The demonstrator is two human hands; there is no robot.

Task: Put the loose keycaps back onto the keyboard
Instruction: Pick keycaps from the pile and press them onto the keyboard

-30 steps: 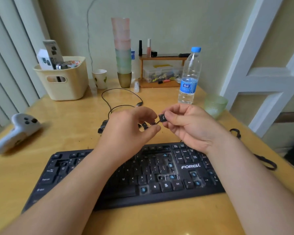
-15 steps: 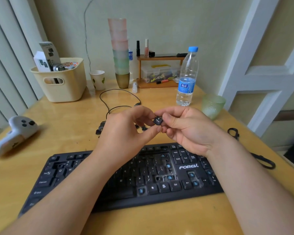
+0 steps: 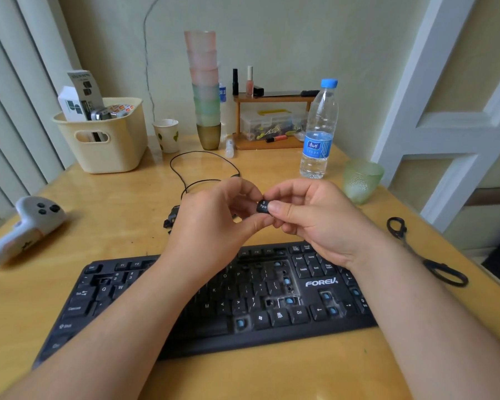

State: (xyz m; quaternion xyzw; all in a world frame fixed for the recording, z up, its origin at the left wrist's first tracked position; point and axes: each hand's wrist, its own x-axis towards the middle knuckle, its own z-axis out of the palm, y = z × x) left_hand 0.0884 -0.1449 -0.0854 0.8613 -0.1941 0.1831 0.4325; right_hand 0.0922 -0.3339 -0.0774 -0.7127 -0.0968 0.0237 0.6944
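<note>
Showing two bare forearms entering from the near edge, one from the near left and one from the near right, each tapering toward the wrist. Wearing no sleeves anywhere along the visible length. Wearing no watch, bracelet or ring. Ending in the left hand (image 3: pixel 214 223) and the right hand (image 3: pixel 315 223), both ungloved. Showing short, trimmed, unpainted nails on the right thumb and on the left thumb tip. Carrying no markings, tape or bandage on either arm.
</note>
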